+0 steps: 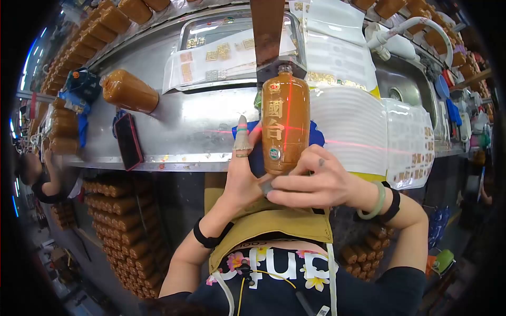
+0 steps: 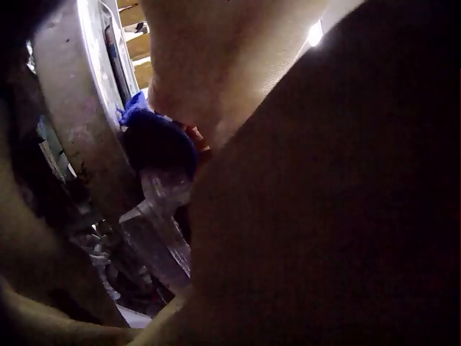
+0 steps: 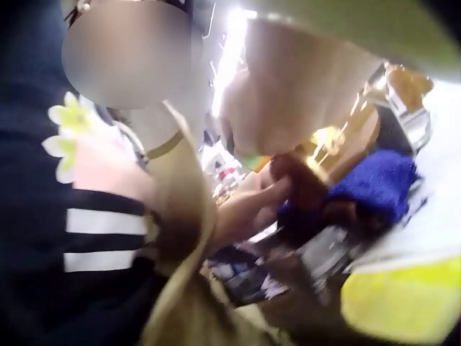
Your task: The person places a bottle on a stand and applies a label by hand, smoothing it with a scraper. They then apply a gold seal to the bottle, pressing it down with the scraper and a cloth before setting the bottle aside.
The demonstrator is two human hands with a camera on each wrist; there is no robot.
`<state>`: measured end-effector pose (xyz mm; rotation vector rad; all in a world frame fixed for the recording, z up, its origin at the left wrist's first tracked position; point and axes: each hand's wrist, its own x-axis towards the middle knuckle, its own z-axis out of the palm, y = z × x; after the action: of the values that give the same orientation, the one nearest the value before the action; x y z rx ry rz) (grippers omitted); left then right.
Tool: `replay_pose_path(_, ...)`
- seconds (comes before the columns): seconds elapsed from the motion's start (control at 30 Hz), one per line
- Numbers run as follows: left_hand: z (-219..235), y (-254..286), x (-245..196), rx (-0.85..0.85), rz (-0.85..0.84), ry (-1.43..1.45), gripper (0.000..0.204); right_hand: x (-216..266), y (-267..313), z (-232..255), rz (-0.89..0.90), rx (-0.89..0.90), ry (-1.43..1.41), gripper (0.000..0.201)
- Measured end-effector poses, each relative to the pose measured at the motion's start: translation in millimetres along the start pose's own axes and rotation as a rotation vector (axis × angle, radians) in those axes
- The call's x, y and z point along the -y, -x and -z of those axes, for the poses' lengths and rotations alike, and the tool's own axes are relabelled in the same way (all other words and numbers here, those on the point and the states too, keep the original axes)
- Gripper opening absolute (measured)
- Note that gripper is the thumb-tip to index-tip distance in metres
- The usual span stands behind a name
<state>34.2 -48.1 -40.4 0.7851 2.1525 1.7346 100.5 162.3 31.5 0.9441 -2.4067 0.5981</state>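
Observation:
An amber bottle [image 1: 285, 118] with gold characters and a small round green label lies in front of the person, neck away from them. Beside its lower left side is the left hand [image 1: 240, 176], with a covered finger pointing up and another finger touching the bottle. The right hand [image 1: 321, 181] is at the bottle's base, its fingertips pinching a small grey piece [image 1: 265, 187] near the left thumb. Blue cloth [image 1: 316, 136] shows on both sides of the bottle. The right wrist view is blurred, with the blue cloth [image 3: 378, 186] in sight; the left wrist view is mostly dark.
Another amber bottle [image 1: 130, 91] and a phone [image 1: 128, 141] lie at left on the metal table [image 1: 197, 113]. Sticker sheets [image 1: 211, 66] are on a tray behind; white sheets [image 1: 348, 124] lie at right, beside a sink [image 1: 403, 84]. Many bottles [image 1: 124, 237] are stacked below.

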Motion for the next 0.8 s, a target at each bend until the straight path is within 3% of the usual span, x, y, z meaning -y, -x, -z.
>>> replay_pose_path(0.03, -4, -1, -1, 0.005, 0.007, 0.002, 0.123, 2, -4, 6, -0.029, 0.036, -0.093, 0.022)
replay_pose_path(0.1, -10, -6, -7, -0.084, -0.148, -0.122, 0.116, -19, 1, 1, -0.303, -0.206, -0.038, 0.028)
replay_pose_path(0.13, -11, -7, -15, -0.138, -0.174, -0.159, 0.111, -32, 5, 7, -0.329, -0.264, 0.136, 0.032)
replay_pose_path(0.23, -7, -2, -1, -0.150, -0.168, -0.316, 0.108, 0, 14, -8, -0.201, -0.170, 0.046, 0.031)
replay_pose_path(0.27, -1, -1, -4, -0.101, -0.176, -0.369, 0.107, 12, 21, -14, -0.054, -0.137, -0.027, 0.028)
replay_pose_path(0.37, -2, -1, 1, -0.088, -0.151, -0.306, 0.108, 17, 12, 1, -0.174, -0.189, -0.092, 0.022)
replay_pose_path(0.43, 1, -3, 2, -0.050, -0.182, -0.351, 0.107, -4, 15, 7, -0.383, -0.257, 0.181, 0.020)
replay_pose_path(0.5, 8, -5, -5, 0.014, -0.170, -0.438, 0.113, 8, 28, -10, -0.302, -0.204, 0.078, 0.020)
replay_pose_path(0.57, 10, -8, -8, 0.068, -0.205, -0.425, 0.115, 26, 24, -9, -0.098, -0.209, -0.044, 0.019)
replay_pose_path(0.63, 9, -8, -8, 0.090, -0.235, -0.449, 0.114, 25, 24, 1, -0.225, -0.189, -0.144, 0.032)
replay_pose_path(0.7, 7, -8, -4, 0.051, -0.205, -0.473, 0.112, 4, 28, 0, -0.377, -0.335, 0.090, 0.033)
replay_pose_path(0.77, 4, -6, -3, 0.027, -0.159, -0.440, 0.110, 6, 29, -4, -0.388, -0.333, 0.163, 0.031)
replay_pose_path(0.8, 4, -6, -4, 0.015, -0.101, -0.350, 0.104, 19, 30, -4, -0.319, -0.278, 0.016, 0.030)
